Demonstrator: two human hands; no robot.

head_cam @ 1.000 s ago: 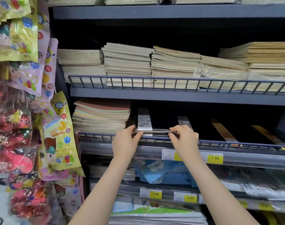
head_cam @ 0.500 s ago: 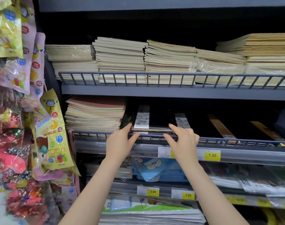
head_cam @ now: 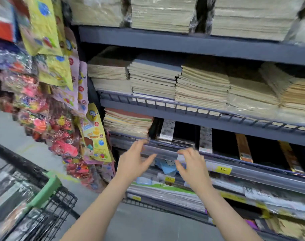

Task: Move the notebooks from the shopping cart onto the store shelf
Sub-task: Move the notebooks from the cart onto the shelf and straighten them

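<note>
Here: yellow price tag (head_cam: 223, 169) reads "1.00"; hands empty.

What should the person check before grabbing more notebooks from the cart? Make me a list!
1. Both hands free: ok. The left hand and right hand are open and hold nothing.
2. Black notebooks resting on the shelf: ok. They lie behind the wire rail, beside the colourful stack.
3. Hands clear of the shelf: mostly ok. The left fingertips are close to the rail; whether they touch it, cannot tell.
4. Shopping cart nearby: ok. It stands at lower left, green handle toward the person.
5. Notebooks left in the cart: cannot tell. Its contents are blurred.
6. Space for more: ok. Dark gaps show to the right of the black notebooks.
</note>
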